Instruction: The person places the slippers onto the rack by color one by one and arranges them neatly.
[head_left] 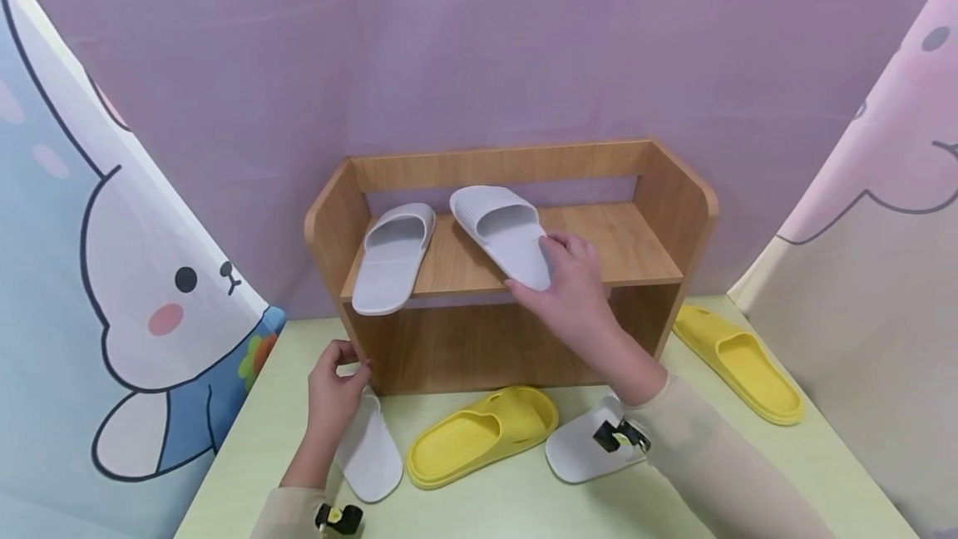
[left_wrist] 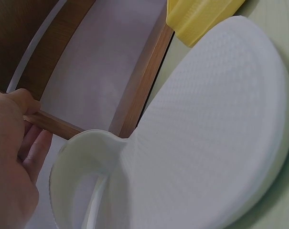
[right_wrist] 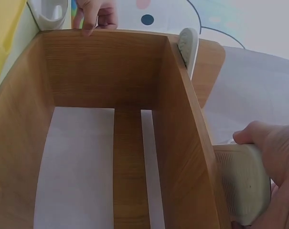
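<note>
My right hand (head_left: 572,294) grips the heel end of a white slipper (head_left: 503,227) over the upper shelf of a wooden shoe rack (head_left: 494,165); its toe points to the back. To its left, another white slipper (head_left: 392,260) lies on that shelf, heel jutting past the front edge. With thumb and fingers, my left hand (head_left: 337,389) pinches the front edge of the rack's left side panel, as the left wrist view also shows. Just below that hand, a white slipper (head_left: 370,452) lies on the table. In the right wrist view the held slipper's sole (right_wrist: 242,183) faces the camera.
A yellow slipper (head_left: 479,439) lies before the rack, with a white slipper (head_left: 587,443) partly under my right sleeve beside it. Another yellow slipper (head_left: 737,364) is right of the rack on the pale green table (head_left: 479,514). A purple cloth (head_left: 494,40) hangs behind.
</note>
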`<state>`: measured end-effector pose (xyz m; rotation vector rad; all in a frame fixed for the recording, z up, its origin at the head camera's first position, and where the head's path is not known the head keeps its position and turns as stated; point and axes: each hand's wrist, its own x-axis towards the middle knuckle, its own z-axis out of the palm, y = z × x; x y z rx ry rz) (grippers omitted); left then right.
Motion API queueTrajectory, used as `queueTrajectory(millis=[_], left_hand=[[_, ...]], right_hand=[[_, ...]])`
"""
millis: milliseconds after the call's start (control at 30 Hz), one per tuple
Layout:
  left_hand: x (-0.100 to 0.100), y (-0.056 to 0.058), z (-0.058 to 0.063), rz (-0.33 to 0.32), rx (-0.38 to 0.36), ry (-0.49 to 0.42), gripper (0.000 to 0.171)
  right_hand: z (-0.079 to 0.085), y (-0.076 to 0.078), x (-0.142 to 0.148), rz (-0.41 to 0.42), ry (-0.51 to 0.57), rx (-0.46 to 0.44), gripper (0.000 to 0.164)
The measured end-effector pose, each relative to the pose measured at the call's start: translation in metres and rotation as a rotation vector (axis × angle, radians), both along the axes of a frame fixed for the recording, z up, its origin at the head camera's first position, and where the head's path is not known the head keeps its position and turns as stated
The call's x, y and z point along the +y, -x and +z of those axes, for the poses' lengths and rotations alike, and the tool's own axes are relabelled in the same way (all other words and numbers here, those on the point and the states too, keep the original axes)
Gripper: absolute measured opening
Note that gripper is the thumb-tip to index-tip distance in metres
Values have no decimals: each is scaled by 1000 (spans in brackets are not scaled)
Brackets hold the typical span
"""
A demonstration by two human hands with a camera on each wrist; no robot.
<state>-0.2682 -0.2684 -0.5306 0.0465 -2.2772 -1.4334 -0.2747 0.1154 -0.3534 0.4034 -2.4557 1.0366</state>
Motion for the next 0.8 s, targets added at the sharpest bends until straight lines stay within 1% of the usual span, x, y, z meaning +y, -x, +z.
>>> queueTrajectory(millis=[167,333,600,800], left_hand=[[1,0,0,-2,-4,6,23],[0,0,-1,5,-7,0,24],[0,-1,-2,1,0,-2,23],[0,0,-2,-5,-3,4,23]], right_hand=[[4,4,-9,0,15,-45,81],[4,9,-17,-15,3,-75,83],[1,19,-27,-26,-18,-72,83],[1,19,-31,-34,-31,-48,77]])
